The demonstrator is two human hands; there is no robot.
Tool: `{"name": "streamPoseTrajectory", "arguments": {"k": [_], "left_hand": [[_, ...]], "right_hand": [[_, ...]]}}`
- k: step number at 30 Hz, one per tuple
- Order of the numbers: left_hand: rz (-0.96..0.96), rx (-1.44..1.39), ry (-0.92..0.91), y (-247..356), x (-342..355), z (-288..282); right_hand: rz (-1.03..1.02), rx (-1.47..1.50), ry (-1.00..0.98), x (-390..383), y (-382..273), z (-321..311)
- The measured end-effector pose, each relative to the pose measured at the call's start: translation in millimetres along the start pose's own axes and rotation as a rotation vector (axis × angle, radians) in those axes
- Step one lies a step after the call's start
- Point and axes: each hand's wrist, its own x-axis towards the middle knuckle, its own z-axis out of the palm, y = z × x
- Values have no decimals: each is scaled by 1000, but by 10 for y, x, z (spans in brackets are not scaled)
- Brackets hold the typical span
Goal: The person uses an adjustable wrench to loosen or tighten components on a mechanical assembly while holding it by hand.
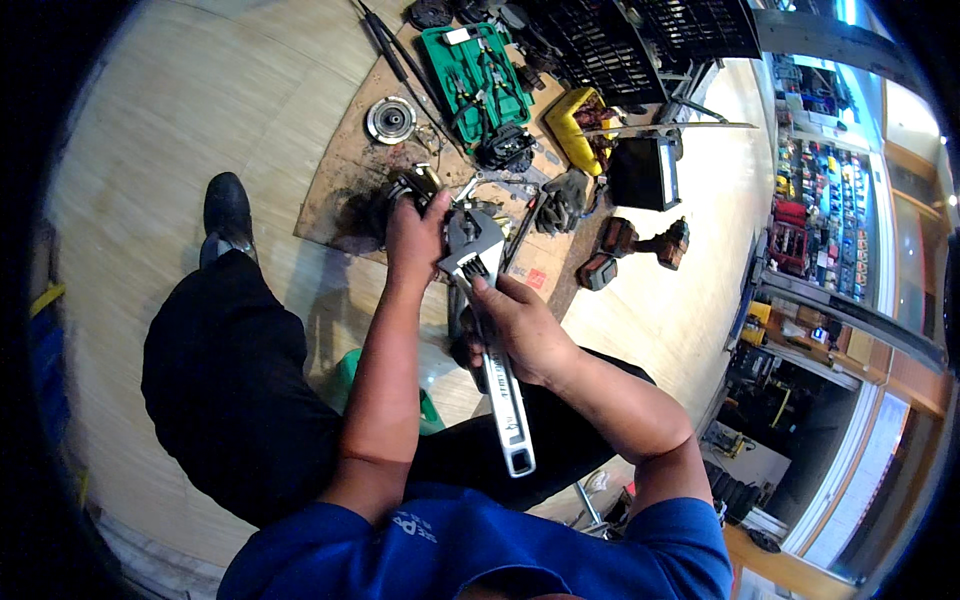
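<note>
A large silver adjustable wrench (pixel 508 415) slants across the middle, its handle toward my lap and its jaws up and away from me. My right hand (pixel 530 330) is closed round the upper handle, with the thumb by the adjusting screw. My left hand (pixel 415 240) is closed on a dark, greasy metal part (pixel 400 190) just left of the wrench's jaws. The jaws are at a dark round piece beside that hand; whether they grip it I cannot tell. My left fingers are partly hidden behind the part.
Stained cardboard (pixel 330 190) lies on the floor, bearing a round metal disc part (pixel 391 120), a green tool case (pixel 475 80) with pliers, a yellow tray (pixel 575 130) and dark gloves (pixel 565 200). Cordless power tools (pixel 635 250) lie to the right. Black crates (pixel 600 50) stand beyond.
</note>
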Motion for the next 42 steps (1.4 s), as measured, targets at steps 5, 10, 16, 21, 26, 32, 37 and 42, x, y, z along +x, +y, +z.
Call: {"name": "streamPoseTrajectory", "arguments": {"k": [5, 10, 16, 21, 26, 32, 37, 42], "left_hand": [[-6, -8, -14, -160, 31, 34], [-33, 61, -60, 190, -73, -44], [26, 68, -62, 182, -57, -73], [29, 68, -44, 191, -64, -65], [-7, 119, -45, 288, -95, -93], [-26, 108, -54, 287, -85, -81], [-7, 121, -23, 212, -72, -64], [-34, 123, -31, 257, -80, -66]], "right_hand": [[-78, -329, -2, -106, -275, -262], [-354, -858, 16, 175, -491, -752], [-266, -1125, 2, 236, -735, -805], [-327, -1237, -31, 353, -744, -806], [-317, -1251, -61, 374, -786, -742], [-263, -1265, -45, 385, -850, -686], [-248, -1257, -49, 387, -856, -652], [-275, -1234, -50, 394, -795, -697]]}}
